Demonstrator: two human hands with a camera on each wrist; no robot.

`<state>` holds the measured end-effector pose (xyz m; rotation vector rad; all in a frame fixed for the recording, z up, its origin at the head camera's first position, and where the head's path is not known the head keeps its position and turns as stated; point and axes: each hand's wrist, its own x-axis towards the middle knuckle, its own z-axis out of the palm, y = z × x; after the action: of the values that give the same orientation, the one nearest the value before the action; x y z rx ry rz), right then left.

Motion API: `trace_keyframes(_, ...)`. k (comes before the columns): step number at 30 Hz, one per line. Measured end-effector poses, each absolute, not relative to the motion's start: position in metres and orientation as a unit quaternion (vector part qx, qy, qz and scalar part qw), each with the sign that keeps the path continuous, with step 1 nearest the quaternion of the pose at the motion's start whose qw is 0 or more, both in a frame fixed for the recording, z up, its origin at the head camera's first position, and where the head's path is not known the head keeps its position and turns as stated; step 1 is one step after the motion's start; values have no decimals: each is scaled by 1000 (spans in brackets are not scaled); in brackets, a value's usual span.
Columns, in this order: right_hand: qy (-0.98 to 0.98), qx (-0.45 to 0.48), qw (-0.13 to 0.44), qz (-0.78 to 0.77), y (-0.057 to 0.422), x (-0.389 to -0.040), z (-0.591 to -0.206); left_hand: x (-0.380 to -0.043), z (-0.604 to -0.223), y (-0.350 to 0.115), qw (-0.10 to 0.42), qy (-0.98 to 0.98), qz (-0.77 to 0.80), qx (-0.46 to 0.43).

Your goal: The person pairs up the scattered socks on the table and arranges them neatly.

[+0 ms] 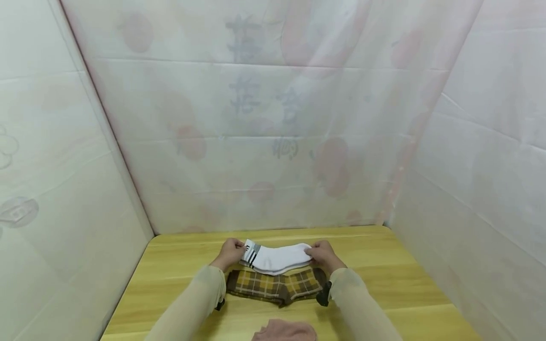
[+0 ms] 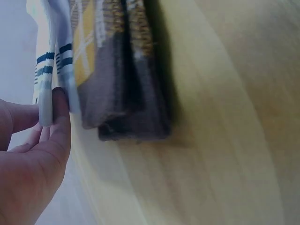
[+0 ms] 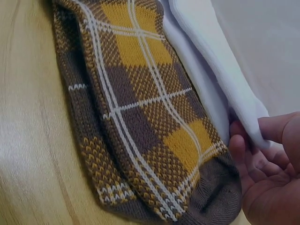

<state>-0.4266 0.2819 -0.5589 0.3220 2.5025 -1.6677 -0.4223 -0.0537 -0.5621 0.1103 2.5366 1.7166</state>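
A white sock [image 1: 283, 256] with dark stripes at its cuff is stretched sideways between both hands, over a second white sock that shows along its lower edge. My left hand [image 1: 229, 254] pinches the striped cuff between thumb and fingers, as the left wrist view also shows. At the toe end, my right hand [image 1: 326, 256] pinches the white fabric. Just nearer than the white pair lies a pair of brown and yellow plaid socks [image 1: 264, 284], one on the other. The dark plaid toe [image 3: 216, 190] is close beside the right hand's fingers.
A folded pink fabric item [image 1: 285, 330] lies at the near edge of the head view, partly cut off. The wooden table [image 1: 179, 265] is bounded by pale printed cloth walls [image 1: 256, 166] at the back and both sides.
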Motion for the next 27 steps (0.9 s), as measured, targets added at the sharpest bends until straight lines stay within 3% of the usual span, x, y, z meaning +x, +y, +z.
trace_keyframes(17,811,115,57,-571,285,-422,-554,-417,-560,-54,42,842,534,60)
trace_keyframes(27,829,126,44,-543,284,-422,-553,-412,-556,-50,13,867,488,99)
